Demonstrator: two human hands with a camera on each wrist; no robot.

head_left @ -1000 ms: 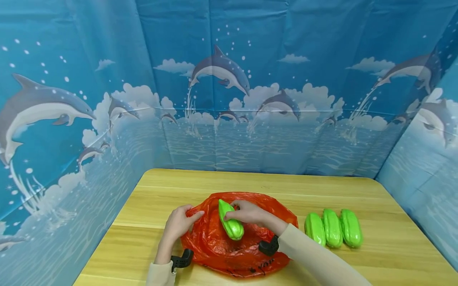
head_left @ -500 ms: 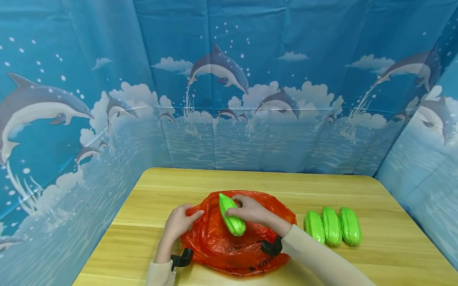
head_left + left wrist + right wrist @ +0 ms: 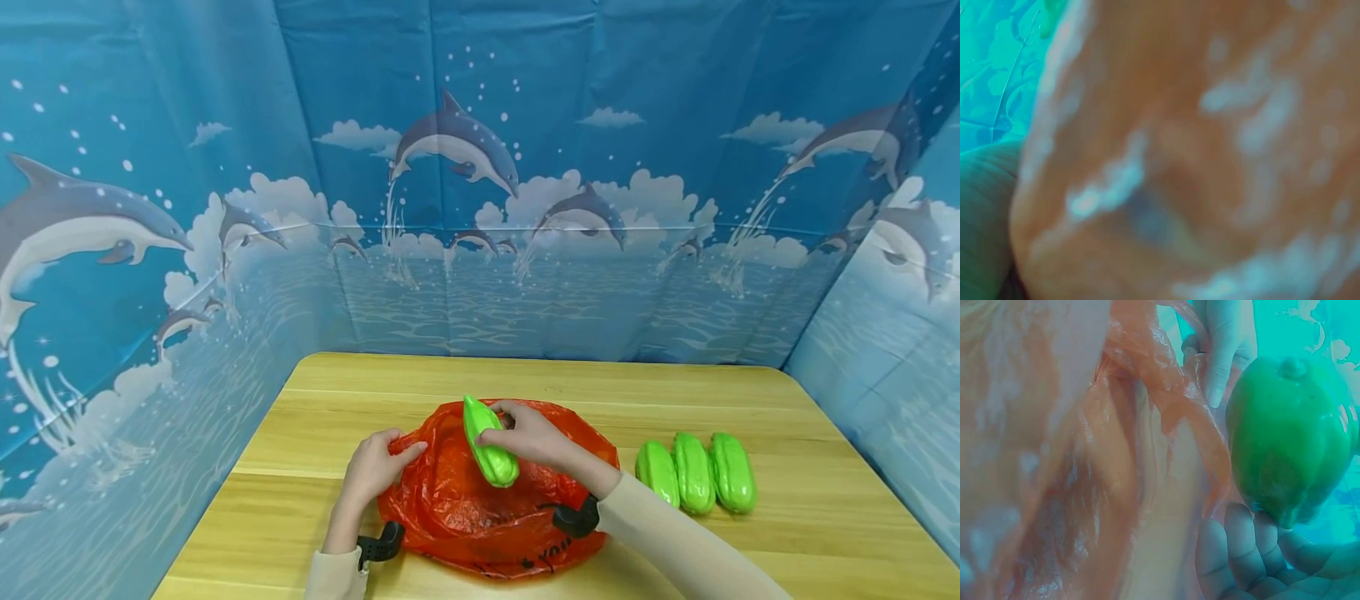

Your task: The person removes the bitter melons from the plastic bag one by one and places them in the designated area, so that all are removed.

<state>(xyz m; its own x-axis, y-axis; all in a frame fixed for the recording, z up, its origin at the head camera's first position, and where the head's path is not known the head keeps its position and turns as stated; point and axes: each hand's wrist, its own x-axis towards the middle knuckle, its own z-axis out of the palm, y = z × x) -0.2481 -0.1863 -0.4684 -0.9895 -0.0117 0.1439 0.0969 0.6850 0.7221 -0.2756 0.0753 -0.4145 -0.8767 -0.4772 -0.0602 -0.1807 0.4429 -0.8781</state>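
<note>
My right hand (image 3: 528, 435) grips a glossy bright green, ridged toy vegetable (image 3: 497, 463), pointed at one end, its long body tilted over the red plastic bag (image 3: 465, 504). The right wrist view shows the vegetable's blunt end (image 3: 1291, 437) large, with the fingers (image 3: 1244, 540) under it. My left hand (image 3: 373, 468) pinches the bag's left edge between thumb and fingers. Crumpled and spread wide, the bag lies on the table with black lettering on its near side. Blurred red film (image 3: 1179, 144) fills most of the left wrist view.
Three similar green vegetables (image 3: 695, 473) lie side by side to the right of the bag. The wooden table (image 3: 817, 475) ends at a blue dolphin-print curtain (image 3: 480, 300) behind and on both sides. Black wrist cameras (image 3: 381, 543) sit at both cuffs.
My right hand has lifted the green vegetable slightly, up and a little to the right over the bag. The left hand keeps its place on the bag's edge.
</note>
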